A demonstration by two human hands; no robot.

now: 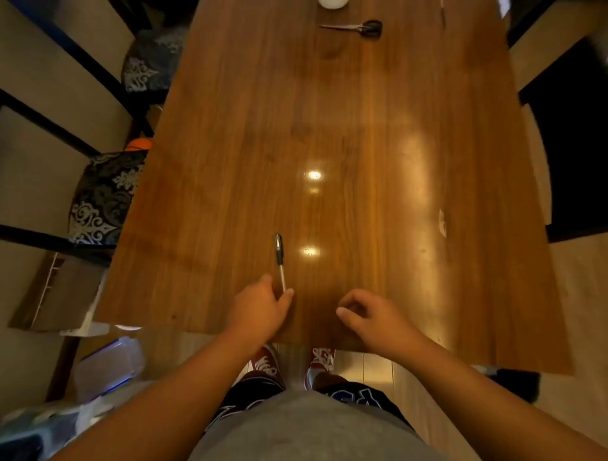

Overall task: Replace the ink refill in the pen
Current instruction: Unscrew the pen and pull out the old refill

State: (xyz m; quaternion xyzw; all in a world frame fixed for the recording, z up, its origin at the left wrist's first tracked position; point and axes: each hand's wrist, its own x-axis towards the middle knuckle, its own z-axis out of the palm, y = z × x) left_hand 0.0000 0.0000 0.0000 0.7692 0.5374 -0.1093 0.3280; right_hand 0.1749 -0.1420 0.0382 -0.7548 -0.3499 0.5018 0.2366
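Note:
A slim pen (279, 258) with a dark upper part and a pale lower barrel lies lengthwise on the wooden table (362, 148), near its front edge. My left hand (260, 309) is at the pen's near end, which sits between thumb and index finger; the index fingertip touches it. My right hand (371, 317) hovers over the table's front edge to the right of the pen. Its fingers are loosely curled and hold nothing that I can see. No separate refill shows.
Scissors (358, 27) lie at the far end of the table, beside a white round object (332, 2). Chairs with patterned cushions (102, 200) stand along the left side. A dark chair (572, 138) stands on the right. Boxes and bags lie on the floor at lower left.

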